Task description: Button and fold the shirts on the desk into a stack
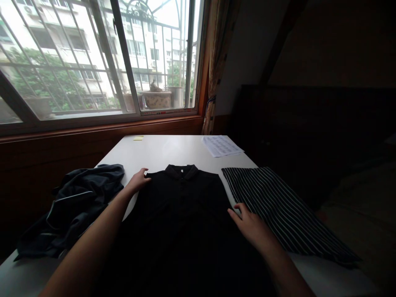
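A black collared shirt [182, 214] lies flat on the white table [167, 150], collar pointing away from me. My left hand [138, 180] rests at the shirt's left shoulder, fingers curled on the fabric edge. My right hand [250, 222] lies on the shirt's right edge, fingers stretched out flat, next to a folded black-and-white striped garment [278, 206].
A crumpled dark blue-grey garment [74, 202] with pale piping is heaped at the table's left. Printed papers [221, 145] lie at the far right corner and a yellow sticky note [138, 138] at the far edge. A barred window [93, 57] is behind; dark furniture stands to the right.
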A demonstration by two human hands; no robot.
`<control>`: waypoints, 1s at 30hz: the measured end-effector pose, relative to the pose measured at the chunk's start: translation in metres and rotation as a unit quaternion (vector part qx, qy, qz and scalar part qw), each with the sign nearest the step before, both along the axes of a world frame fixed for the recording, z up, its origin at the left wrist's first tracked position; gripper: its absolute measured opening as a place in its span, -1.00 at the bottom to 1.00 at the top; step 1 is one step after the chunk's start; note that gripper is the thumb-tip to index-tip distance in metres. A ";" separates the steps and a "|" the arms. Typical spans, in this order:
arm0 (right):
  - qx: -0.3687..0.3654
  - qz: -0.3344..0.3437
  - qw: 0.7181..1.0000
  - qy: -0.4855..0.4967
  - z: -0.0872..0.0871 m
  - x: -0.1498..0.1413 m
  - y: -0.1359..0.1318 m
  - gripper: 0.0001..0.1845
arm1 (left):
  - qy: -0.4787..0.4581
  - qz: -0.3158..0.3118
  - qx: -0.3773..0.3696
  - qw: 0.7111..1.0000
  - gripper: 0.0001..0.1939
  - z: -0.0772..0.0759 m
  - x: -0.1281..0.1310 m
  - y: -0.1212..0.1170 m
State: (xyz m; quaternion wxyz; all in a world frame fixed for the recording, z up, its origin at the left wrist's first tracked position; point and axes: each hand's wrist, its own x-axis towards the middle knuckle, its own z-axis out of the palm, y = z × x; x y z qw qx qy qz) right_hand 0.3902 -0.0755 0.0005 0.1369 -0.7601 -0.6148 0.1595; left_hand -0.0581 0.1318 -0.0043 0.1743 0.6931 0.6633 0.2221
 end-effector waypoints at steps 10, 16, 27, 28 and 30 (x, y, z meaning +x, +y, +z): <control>-0.002 0.056 0.997 0.061 0.000 0.003 0.037 -0.73 | -0.073 0.020 -0.007 0.997 -0.38 0.006 -0.020 0.000; -0.002 0.076 0.991 0.107 0.005 -0.010 0.077 -0.74 | -0.086 0.076 0.011 0.993 -0.39 0.007 -0.049 0.001; 0.067 0.087 0.985 0.131 0.040 -0.044 0.142 -0.62 | -0.073 0.167 0.043 0.982 -0.47 0.002 -0.072 0.010; 0.074 0.087 0.985 0.132 0.043 -0.045 0.142 -0.62 | -0.072 0.172 0.044 0.981 -0.48 0.001 -0.072 0.012; 0.082 0.089 0.984 0.134 0.048 -0.046 0.139 -0.61 | -0.067 0.179 0.043 0.981 -0.50 -0.001 -0.071 0.015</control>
